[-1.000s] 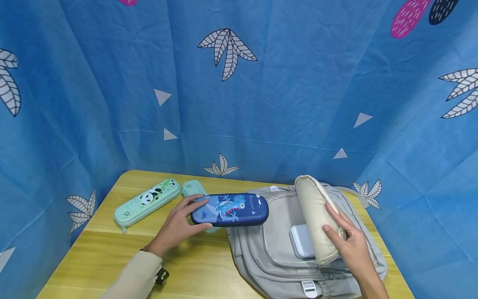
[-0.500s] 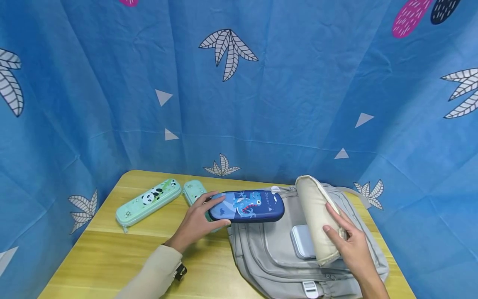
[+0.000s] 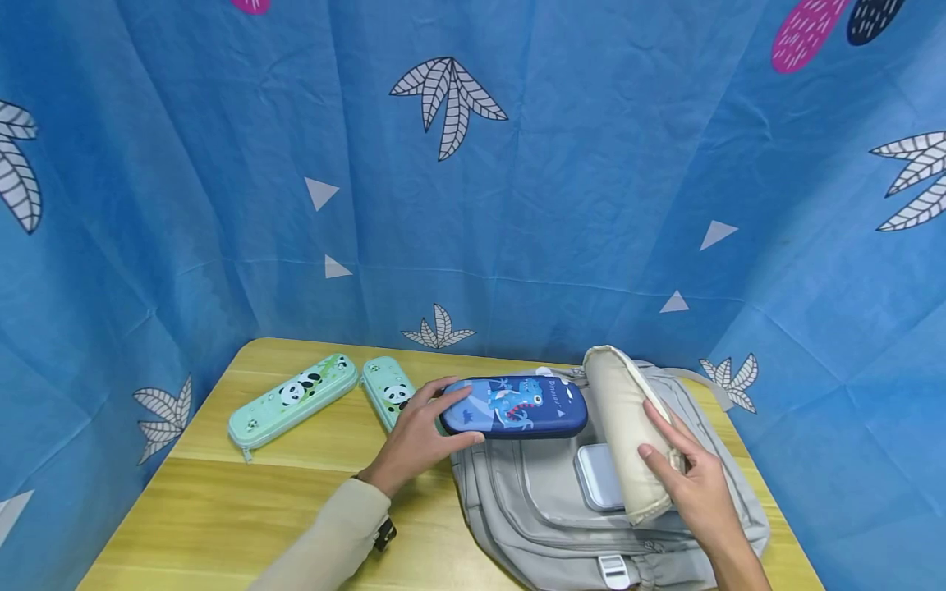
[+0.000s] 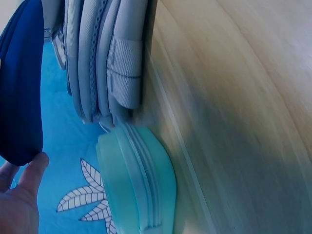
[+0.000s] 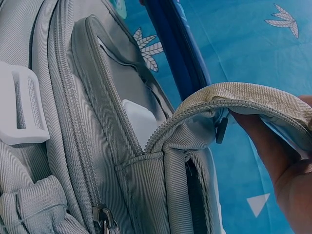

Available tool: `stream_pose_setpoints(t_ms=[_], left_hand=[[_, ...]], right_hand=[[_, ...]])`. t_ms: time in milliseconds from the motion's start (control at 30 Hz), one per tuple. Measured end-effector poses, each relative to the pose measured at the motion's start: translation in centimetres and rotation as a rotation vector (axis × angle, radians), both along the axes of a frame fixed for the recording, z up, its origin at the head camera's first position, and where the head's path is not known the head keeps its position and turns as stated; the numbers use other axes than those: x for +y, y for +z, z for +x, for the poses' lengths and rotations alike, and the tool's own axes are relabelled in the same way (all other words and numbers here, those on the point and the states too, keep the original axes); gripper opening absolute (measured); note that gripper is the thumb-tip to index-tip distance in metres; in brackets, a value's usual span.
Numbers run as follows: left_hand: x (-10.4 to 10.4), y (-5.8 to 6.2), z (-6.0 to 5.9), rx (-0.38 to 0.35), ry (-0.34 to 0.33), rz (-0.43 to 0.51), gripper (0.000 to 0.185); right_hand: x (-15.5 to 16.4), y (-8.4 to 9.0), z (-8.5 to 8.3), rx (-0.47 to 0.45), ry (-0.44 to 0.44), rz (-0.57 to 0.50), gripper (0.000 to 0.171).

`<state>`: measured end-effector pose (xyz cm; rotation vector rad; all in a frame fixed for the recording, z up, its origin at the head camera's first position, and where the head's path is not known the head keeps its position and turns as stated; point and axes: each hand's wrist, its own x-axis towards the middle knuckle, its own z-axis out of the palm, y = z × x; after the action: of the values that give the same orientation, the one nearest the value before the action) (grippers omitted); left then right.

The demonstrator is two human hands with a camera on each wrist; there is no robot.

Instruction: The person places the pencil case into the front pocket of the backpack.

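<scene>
One white box (image 3: pixel 599 476) in backpack (image 3: pixel 517 509), flap (image 3: pixel 628 427) lifted

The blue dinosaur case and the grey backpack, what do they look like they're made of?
The blue dinosaur case, held by the left hand, looks like a moulded semi-rigid shell, perhaps EVA foam: smooth matt skin, rounded edges, a printed dinosaur that seems raised. The grey backpack is woven fabric, likely nylon or polyester: the right wrist view shows twill ribbing, stitched seams, coil zips and a white plastic buckle.
</scene>
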<state>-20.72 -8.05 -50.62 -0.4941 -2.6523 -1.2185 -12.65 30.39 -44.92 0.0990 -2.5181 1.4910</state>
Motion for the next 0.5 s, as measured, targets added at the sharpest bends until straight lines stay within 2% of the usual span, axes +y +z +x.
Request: stream_pose_setpoints(t_ms=[500], left_hand=[[2.6, -0.2, -0.9, -0.031, -0.005, -0.017, 0.078]], right_hand=[[-0.1, 0.0, -0.1, 0.009, 0.003, -0.004, 0.06]])
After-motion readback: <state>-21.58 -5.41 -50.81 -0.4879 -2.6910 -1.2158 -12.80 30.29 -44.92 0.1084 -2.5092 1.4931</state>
